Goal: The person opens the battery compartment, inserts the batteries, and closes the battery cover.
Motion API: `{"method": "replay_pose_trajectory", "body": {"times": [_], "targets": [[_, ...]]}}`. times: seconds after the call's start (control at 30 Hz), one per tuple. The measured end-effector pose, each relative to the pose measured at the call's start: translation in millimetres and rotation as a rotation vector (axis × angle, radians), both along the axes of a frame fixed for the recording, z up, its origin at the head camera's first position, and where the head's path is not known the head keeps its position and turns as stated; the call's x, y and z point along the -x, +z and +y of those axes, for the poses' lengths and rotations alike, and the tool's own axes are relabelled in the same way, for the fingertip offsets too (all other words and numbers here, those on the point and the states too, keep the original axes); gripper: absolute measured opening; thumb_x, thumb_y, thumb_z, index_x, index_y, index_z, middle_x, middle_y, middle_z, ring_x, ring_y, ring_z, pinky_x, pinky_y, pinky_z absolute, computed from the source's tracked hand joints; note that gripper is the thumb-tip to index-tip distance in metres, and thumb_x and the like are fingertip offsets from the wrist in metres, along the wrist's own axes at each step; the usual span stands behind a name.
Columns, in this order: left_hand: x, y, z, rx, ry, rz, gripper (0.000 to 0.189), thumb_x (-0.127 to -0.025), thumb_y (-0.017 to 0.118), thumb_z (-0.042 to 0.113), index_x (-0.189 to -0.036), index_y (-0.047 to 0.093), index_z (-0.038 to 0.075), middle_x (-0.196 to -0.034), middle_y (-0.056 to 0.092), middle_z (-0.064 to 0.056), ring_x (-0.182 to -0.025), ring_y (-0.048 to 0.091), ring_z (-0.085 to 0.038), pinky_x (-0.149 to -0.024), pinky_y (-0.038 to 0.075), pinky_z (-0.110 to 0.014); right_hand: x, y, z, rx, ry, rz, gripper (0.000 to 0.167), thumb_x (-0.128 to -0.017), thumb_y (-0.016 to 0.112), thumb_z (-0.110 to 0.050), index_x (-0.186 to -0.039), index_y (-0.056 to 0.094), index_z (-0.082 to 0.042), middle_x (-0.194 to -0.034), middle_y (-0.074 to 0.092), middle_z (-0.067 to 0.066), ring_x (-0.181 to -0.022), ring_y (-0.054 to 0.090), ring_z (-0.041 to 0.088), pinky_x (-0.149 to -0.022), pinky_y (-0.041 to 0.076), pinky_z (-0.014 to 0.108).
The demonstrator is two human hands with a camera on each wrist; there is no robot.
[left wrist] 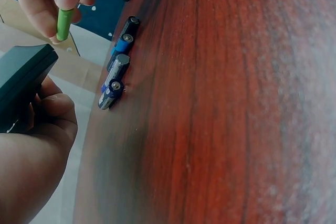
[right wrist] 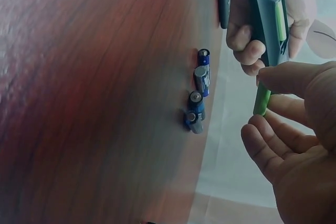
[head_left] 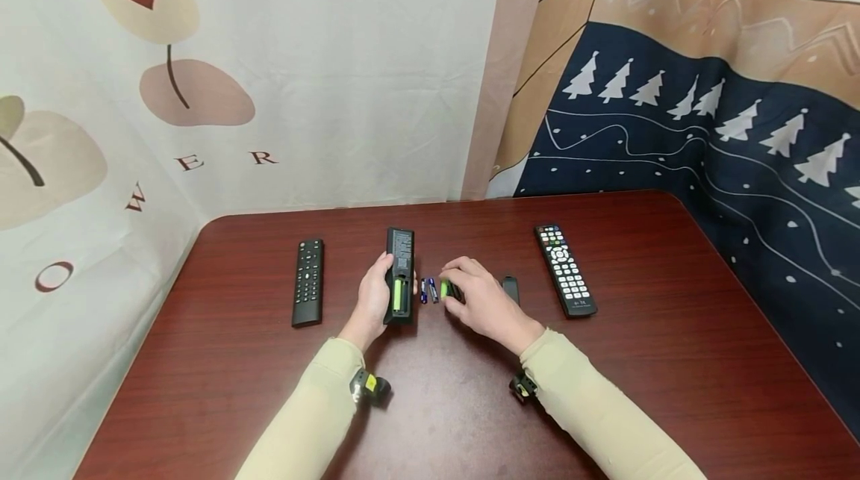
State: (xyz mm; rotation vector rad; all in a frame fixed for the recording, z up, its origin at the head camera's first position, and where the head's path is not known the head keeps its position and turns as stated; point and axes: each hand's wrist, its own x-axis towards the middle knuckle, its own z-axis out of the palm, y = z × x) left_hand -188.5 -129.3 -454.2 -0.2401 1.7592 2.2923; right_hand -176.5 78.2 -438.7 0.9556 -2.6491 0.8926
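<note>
A pale curtain (head_left: 336, 77) and a navy one (head_left: 625, 140) hang behind the brown table (head_left: 437, 398) where you work. In the head view, your left hand (head_left: 372, 298) grips the open remote (head_left: 402, 260), back side up, with one green battery (head_left: 397, 296) in its bay (head_left: 407, 295) and a dark gap beside that cell. Your right hand (head_left: 485, 304), to the right of the open remote, pinches a second green cell (head_left: 444, 289). Blue batteries (head_left: 433, 291) lie just right of the open remote; farther right come a small dark piece (head_left: 511, 289), likely its cover, and the white-keyed remote (head_left: 566, 271). The black remote (head_left: 307, 282) lies to its left. You seem to be partway through fitting batteries, with the second one in hand.

In the left wrist view, you hold that second green cell between thumb and fingertips, pressed together on it, near the end of the open remote but apart from it. Your left fingers curl round the open remote.

In the right wrist view, your thumb and a finger pinch the cell close to the open remote, the other fingers looser. The next move probably calls for turning its ends the right way and pressing it into the gap.
</note>
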Motion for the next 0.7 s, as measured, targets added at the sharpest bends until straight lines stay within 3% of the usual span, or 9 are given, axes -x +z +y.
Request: {"method": "replay_pose_trajectory", "body": {"times": [0.7], "targets": [[-1.5,0.2,1.8,0.025,0.015,-0.033,0.057,-0.111,0.026,0.034,-0.165,0.019,0.017,-0.099,0.057,-0.007,-0.075,0.061,-0.013,-0.063,0.052,-0.026,-7.6,-1.3,-14,0.054,0.036,0.007,0.029,-0.09,0.078,-0.006,-0.118,0.071,0.0,-0.123,0.064,0.008,-0.11,0.062,0.022,-0.092,0.056,0.036]]}}
